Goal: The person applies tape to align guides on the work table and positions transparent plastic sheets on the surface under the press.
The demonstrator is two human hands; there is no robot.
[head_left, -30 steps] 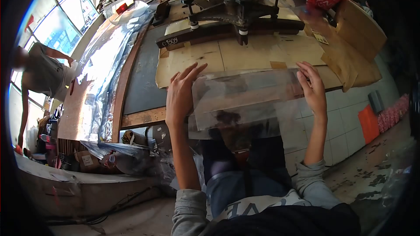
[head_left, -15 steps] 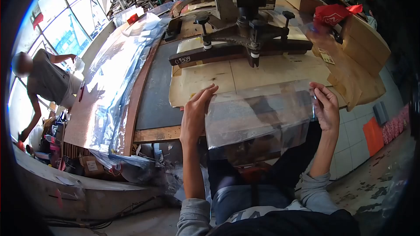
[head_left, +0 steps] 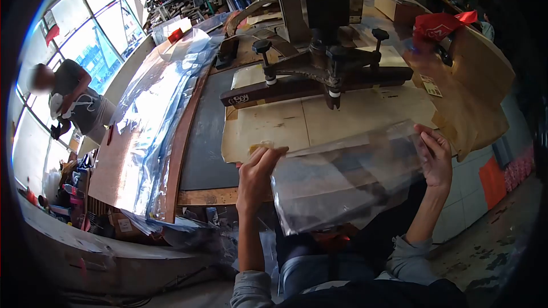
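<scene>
A clear plastic sheet (head_left: 342,182) hangs between my two hands, over my lap and in front of the work table's near edge. My left hand (head_left: 260,177) is closed on its left upper corner. At the right end, my right hand (head_left: 435,154) pinches the sheet between thumb and fingers. Behind the sheet, pale cardboard (head_left: 274,125) lies on the table beneath a dark metal press bar (head_left: 319,86) marked with white writing.
Glossy plastic sheets (head_left: 154,114) cover a brown board on the left. A person (head_left: 80,97) stands beyond it by the windows. Cardboard boxes (head_left: 399,7), a red bag (head_left: 436,25) and brown paper (head_left: 474,120) are at the right. An orange sheet (head_left: 492,182) is lower right.
Both hands have come lower in view and the plastic sheet is now tilted, its right end higher. The person at the left has drawn their arms in toward the body.
</scene>
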